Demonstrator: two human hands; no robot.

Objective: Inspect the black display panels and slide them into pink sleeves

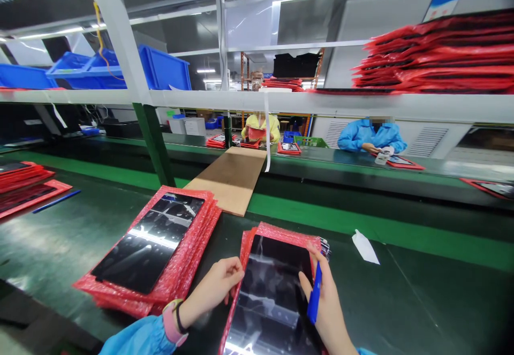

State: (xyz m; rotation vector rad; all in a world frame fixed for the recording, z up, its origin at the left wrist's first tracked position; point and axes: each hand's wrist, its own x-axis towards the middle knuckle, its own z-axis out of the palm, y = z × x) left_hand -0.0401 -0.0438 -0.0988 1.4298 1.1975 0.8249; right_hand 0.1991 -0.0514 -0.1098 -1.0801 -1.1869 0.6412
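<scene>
A glossy black panel (pixel 273 296) lies on a red bubble-wrap bag (pixel 277 232) right in front of me on the dark green bench. My left hand (pixel 214 285) rests at the panel's left edge, fingers curled against the bag. My right hand (pixel 325 301) sits on the panel's right side and grips a blue pen (pixel 314 296) that points down. To the left lies a stack of red bags (pixel 188 258) with another black panel (pixel 150 242) on top.
A cardboard sheet (pixel 233 178) bridges to the far conveyor. A white scrap (pixel 365 247) lies to the right. More red bags (pixel 28 189) and a blue stick (pixel 56 202) sit far left. Two people work opposite. Blue bins (pixel 160 68) and red bag piles (pixel 437 55) fill the shelf above.
</scene>
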